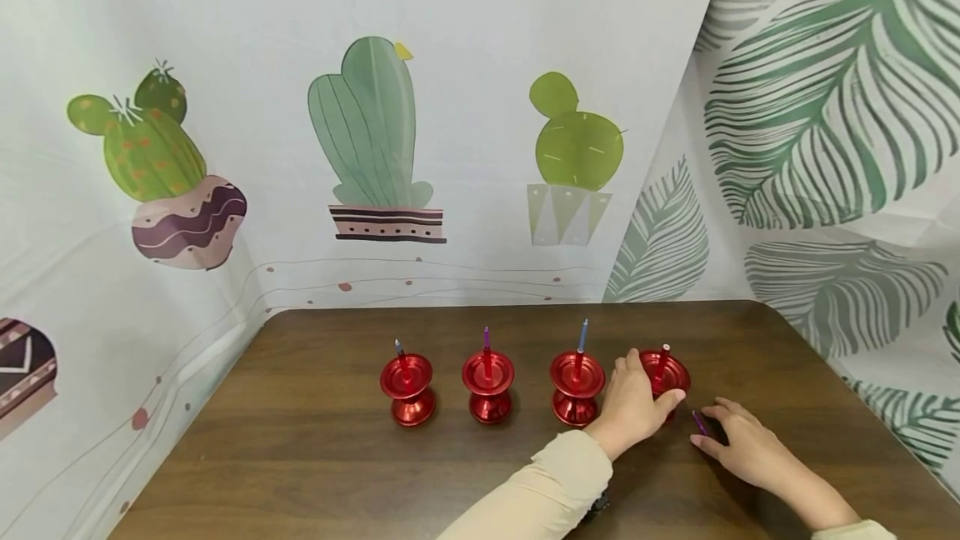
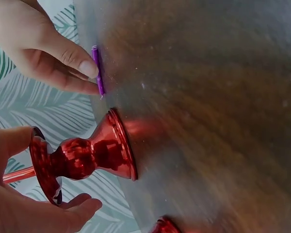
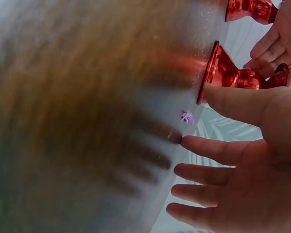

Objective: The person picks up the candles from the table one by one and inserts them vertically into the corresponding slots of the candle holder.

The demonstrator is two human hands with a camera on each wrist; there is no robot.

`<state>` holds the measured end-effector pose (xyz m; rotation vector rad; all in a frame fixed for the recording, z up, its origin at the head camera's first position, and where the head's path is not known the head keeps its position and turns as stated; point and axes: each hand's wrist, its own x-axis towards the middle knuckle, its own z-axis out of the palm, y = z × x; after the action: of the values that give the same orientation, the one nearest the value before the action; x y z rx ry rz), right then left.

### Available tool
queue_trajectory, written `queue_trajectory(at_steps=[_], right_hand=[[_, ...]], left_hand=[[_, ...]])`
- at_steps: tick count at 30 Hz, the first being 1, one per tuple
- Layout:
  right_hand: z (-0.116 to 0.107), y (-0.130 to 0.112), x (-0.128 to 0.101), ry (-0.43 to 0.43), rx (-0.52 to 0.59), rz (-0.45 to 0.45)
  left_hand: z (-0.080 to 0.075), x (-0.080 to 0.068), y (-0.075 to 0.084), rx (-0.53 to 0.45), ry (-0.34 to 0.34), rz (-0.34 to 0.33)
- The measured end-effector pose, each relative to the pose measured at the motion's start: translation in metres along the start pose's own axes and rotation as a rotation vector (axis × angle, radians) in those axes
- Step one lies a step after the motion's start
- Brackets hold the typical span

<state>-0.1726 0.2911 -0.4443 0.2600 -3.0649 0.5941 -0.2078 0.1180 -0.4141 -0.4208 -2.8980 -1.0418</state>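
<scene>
Four-in-a-row is avoided here: several shiny red candle holders stand in a line on the table. My left hand (image 1: 633,407) grips the dish of the rightmost candle holder (image 2: 77,158), thumb and fingers at opposite sides of its rim. A red stem with a pale top (image 1: 663,354) rises from that dish. Right of it, a short purple candle (image 2: 98,70) lies on the tabletop. Around this candle is my right hand (image 1: 746,444), its fingers spread and nearly straight. In the right wrist view the purple candle (image 3: 186,116) shows end-on, between the thumb and forefinger but apart from both.
To the left stand holders bearing a blue candle (image 1: 582,335), a purple candle (image 1: 487,338) and, farthest left, a short blue-tipped candle (image 1: 398,347). The brown wooden table (image 1: 315,457) meets a printed cloth (image 1: 465,273) with cactus and leaf pictures behind.
</scene>
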Motion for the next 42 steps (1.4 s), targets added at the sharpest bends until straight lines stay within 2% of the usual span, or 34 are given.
queue_trajectory(at_steps=[6,17,28,36,42], right_hand=[[0.001,0.000,0.001,0.016,-0.018,-0.024],[0.006,-0.010,0.002,0.155,-0.010,-0.083],[0.005,-0.019,0.000,0.173,-0.156,-0.090],[-0.022,-0.008,0.004,0.146,-0.044,0.045],[-0.045,-0.007,0.009,0.285,0.081,0.055]], left_hand=[[0.000,-0.001,0.000,0.007,0.006,0.007],[0.001,0.000,-0.002,0.020,0.030,0.033],[-0.001,-0.001,-0.002,-0.004,0.014,0.042],[0.000,0.000,-0.005,-0.023,0.028,0.062],[0.000,0.000,-0.006,-0.030,0.031,0.069]])
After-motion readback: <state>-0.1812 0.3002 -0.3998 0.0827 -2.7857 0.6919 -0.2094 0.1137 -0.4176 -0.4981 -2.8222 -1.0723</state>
